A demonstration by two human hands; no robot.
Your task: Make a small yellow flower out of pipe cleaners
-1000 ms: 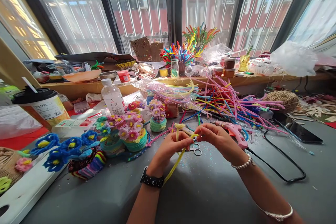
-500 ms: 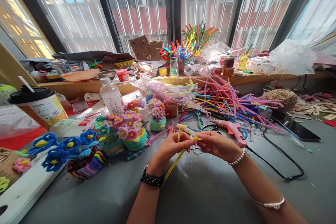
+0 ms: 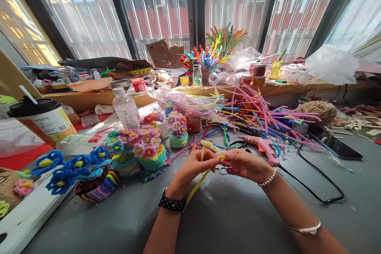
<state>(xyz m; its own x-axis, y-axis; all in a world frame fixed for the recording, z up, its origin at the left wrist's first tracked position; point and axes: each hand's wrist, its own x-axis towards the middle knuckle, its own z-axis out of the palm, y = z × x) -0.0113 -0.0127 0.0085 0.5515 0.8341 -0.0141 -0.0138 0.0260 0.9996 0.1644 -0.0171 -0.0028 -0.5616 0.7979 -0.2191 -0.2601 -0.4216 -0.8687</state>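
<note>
My left hand [image 3: 192, 169] pinches a yellow pipe cleaner [image 3: 197, 184] whose long end trails down past my wrist, and a looped yellow tip [image 3: 205, 144] stands up above my fingers. My right hand [image 3: 245, 164] is closed on the short end of the same pipe cleaner, fingertips meeting my left hand's. Both hands hover just above the grey table [image 3: 232, 214]. Small scissors [image 3: 220, 170] lie under my hands, partly hidden. A pink glue gun [image 3: 262, 147] lies just beyond my right hand.
A heap of coloured pipe cleaners [image 3: 253, 117] spreads behind the hands. Finished pipe-cleaner flowers in small baskets [image 3: 147, 149] and blue flowers [image 3: 64, 166] sit to the left. A water bottle [image 3: 126, 109], a lidded cup [image 3: 43, 121], a twine ball [image 3: 318, 111], a phone [image 3: 337, 147] and a black cable [image 3: 315, 194] surround them.
My right hand has drawn in closer to my left and dropped slightly, bending the short yellow end. The left hand has hardly moved.
</note>
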